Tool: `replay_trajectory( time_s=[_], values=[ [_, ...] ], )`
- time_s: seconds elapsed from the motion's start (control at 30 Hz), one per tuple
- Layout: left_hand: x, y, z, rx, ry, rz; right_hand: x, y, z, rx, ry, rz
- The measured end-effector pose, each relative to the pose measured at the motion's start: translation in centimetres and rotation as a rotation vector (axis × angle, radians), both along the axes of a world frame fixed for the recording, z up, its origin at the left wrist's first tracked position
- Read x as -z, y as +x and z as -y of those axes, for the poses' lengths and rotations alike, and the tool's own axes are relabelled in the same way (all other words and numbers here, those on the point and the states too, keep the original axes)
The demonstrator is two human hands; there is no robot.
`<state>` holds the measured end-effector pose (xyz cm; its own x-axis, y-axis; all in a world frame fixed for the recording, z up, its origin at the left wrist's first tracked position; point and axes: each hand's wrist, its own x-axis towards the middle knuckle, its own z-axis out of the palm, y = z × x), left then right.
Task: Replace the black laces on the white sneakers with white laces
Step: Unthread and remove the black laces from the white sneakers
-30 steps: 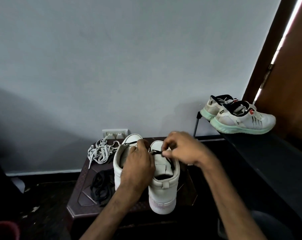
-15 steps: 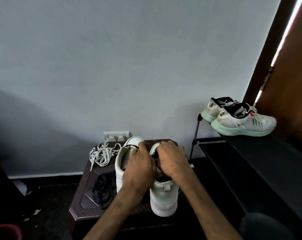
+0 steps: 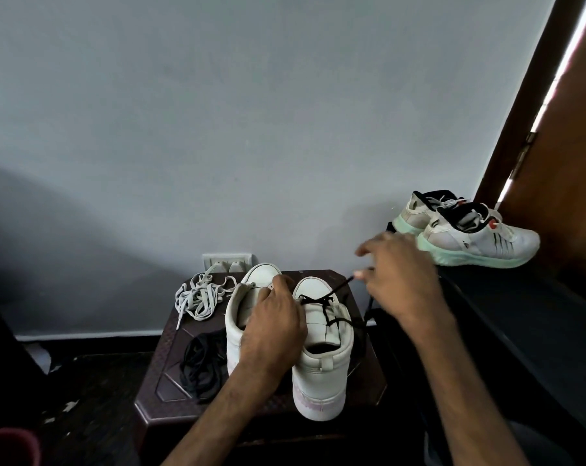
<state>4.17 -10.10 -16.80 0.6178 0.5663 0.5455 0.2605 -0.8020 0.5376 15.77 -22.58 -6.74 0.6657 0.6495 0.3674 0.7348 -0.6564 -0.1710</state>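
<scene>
Progress, L to R: white laces lie in a loose heap on far-left of stool, untouched, not threaded into anything. Near them, nearer side, loose black lace in a pile just beside left sneaker. That sneaker shows no lace in its eyelets, so prob. already stripped. Left hand draped over its opening, fingers curled down toward gap btw the two shoes; what exactly they clamp is hidden, can't tell. Right sneaker stands touching it, heel toward camera. Black lace still crossed through a few upper-mid eyelets. One end runs far-right to right hand, which pinches it taut, hand blurred. Hands are apart.

Est: under halfway. One black lace out, second partly out, both white laces yet to go in.

Around, L to R: red obj at near-left corner, unclear what. Wall socket behind stool. Dark rack on right w/ pair of running shoes on top, far end. Brown door at far right.

In the way: rack edge is close to right hand's pull path. Slack lace hanging off right side of stool could snag. Sneakers packed tight, little room for fingers btw them.
</scene>
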Motion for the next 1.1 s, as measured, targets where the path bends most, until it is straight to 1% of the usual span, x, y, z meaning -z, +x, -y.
replay_trajectory(
  time_s=[0.07, 0.1, 0.17, 0.23, 0.33, 0.43, 0.57, 0.63, 0.73, 0.8, 0.83, 0.9, 1.03, 1.1],
  values=[
    [0.0, 0.0, 0.0, -0.001, -0.008, -0.009, 1.2, -1.9, -2.2, -0.129, -0.033, -0.006],
    [0.0, 0.0, 0.0, 0.003, -0.016, -0.013, 1.9, -2.8, -3.2, -0.166, -0.088, 0.015],
    [-0.2, -0.1, -0.1, 0.011, -0.031, -0.041, 3.4, -4.1, -4.8, -0.173, -0.228, 0.064],
    [-0.3, -0.1, -0.1, 0.019, -0.044, -0.056, 4.6, -4.3, -5.5, -0.134, -0.310, 0.069],
    [-0.5, -0.2, 0.0, 0.026, -0.037, -0.060, 5.2, -4.2, -5.8, -0.113, -0.322, 0.076],
    [-0.5, -0.1, -0.1, 0.014, -0.027, -0.071, 4.9, -3.8, -5.4, -0.145, -0.301, 0.027],
    [-0.1, 0.0, -0.2, -0.014, -0.042, -0.050, 2.4, -2.0, -2.7, -0.106, -0.218, -0.044],
    [0.1, 0.0, -0.2, -0.009, -0.033, -0.043, 0.4, -0.8, -0.8, -0.019, -0.110, -0.035],
    [0.2, 0.1, -0.2, -0.010, -0.025, -0.051, -1.6, 0.8, 1.6, 0.085, 0.124, 0.026],
    [0.3, 0.1, -0.2, -0.021, -0.035, -0.061, -1.5, 1.5, 2.0, 0.080, 0.310, 0.003],
    [0.3, 0.0, -0.2, -0.025, -0.034, -0.069, -1.1, 1.8, 1.8, 0.061, 0.388, -0.051],
    [0.3, 0.0, -0.1, -0.018, -0.030, -0.085, -0.3, 2.2, 1.0, -0.031, 0.570, -0.254],
    [0.1, 0.0, -0.1, -0.020, -0.010, -0.122, -0.9, 1.7, 0.0, -0.266, 1.102, -0.823],
    [0.2, 0.0, -0.1, -0.023, -0.009, -0.142, -1.5, 1.3, 0.1, -0.372, 1.257, -1.066]
  ],
)
